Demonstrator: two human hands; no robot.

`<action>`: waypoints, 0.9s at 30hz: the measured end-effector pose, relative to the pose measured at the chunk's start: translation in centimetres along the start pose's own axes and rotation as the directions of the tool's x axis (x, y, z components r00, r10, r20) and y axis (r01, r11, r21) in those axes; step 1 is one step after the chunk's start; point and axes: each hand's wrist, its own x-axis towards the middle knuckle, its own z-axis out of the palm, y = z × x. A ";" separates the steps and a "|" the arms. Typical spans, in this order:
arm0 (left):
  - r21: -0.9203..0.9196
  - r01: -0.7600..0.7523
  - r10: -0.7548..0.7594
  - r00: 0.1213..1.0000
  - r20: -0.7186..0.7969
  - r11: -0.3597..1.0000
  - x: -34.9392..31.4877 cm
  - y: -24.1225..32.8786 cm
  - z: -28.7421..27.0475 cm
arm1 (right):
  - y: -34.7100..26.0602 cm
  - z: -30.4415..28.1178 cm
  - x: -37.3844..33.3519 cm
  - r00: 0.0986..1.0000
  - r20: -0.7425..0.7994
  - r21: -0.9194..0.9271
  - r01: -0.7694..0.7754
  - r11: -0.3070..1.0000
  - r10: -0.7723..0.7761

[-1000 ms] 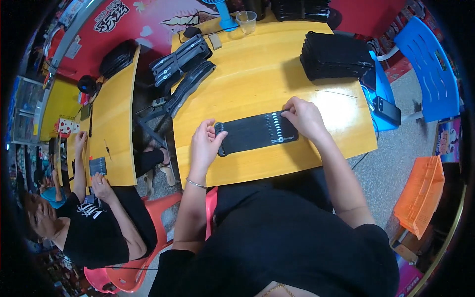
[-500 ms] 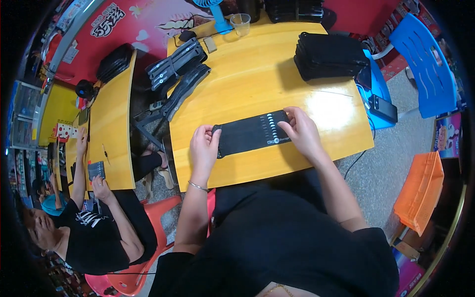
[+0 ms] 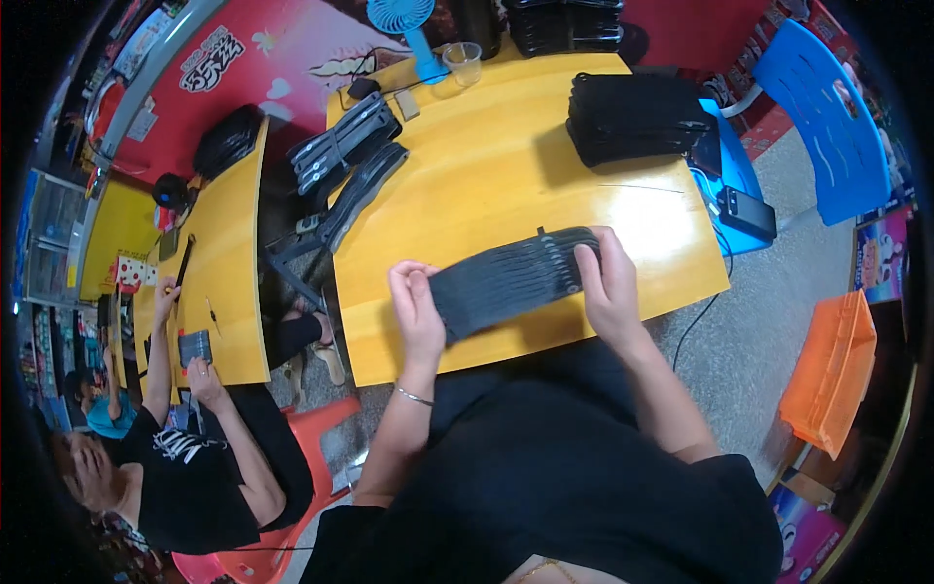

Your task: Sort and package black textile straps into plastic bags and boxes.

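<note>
Both my hands hold a flat, dark, oblong piece (image 3: 511, 282) above the near part of the yellow table (image 3: 467, 185). Long parallel ridges run along its upper face, and small pale marks line its right end. I cannot tell exactly what it is; it looks like a folder or pouch of thin dark material. My left hand (image 3: 416, 310) pinches the left end between thumb and fingers. At the opposite end my right hand (image 3: 613, 282) grips with the thumb on top, its fingers partly hidden behind. The piece bows slightly and its right end is tilted up.
A stack of black flat pieces (image 3: 632, 119) stands at the far right, beside a blue chair (image 3: 822, 122). Banded dark bundles (image 3: 341, 146) lie at the table's left edge. A blue fan (image 3: 413, 39) and clear cup (image 3: 462, 63) are behind. Another person (image 3: 195, 448) works at the left table.
My hands have raised the dark piece and drawn it nearer. Its face was smooth with pale marks and now shows ridges. At the left table, the other person now holds a dark strip.
</note>
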 end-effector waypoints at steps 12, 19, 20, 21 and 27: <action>0.095 -0.186 0.185 0.983 0.016 0.978 5.3 2.7 1.4 | 4.6 0.0 5.7 0.960 0.208 0.299 -0.246 0.922 0.188; 0.280 -0.569 0.519 0.821 0.238 0.773 12.0 2.7 -2.6 | 4.5 1.6 13.3 0.876 0.120 0.112 0.455 0.883 -0.467; 0.342 -0.599 0.530 0.801 0.280 0.724 12.1 3.0 -2.2 | 5.4 2.0 13.7 0.868 0.139 0.061 0.473 0.879 -0.477; 0.385 -0.648 0.544 0.761 0.354 0.657 12.4 2.2 -2.2 | 6.3 2.5 13.8 0.859 0.161 0.019 0.489 0.872 -0.485; 0.401 -0.637 0.221 0.673 0.706 0.658 10.8 -0.8 -2.0 | 7.3 3.6 11.7 0.686 0.724 -0.326 0.429 0.842 -0.069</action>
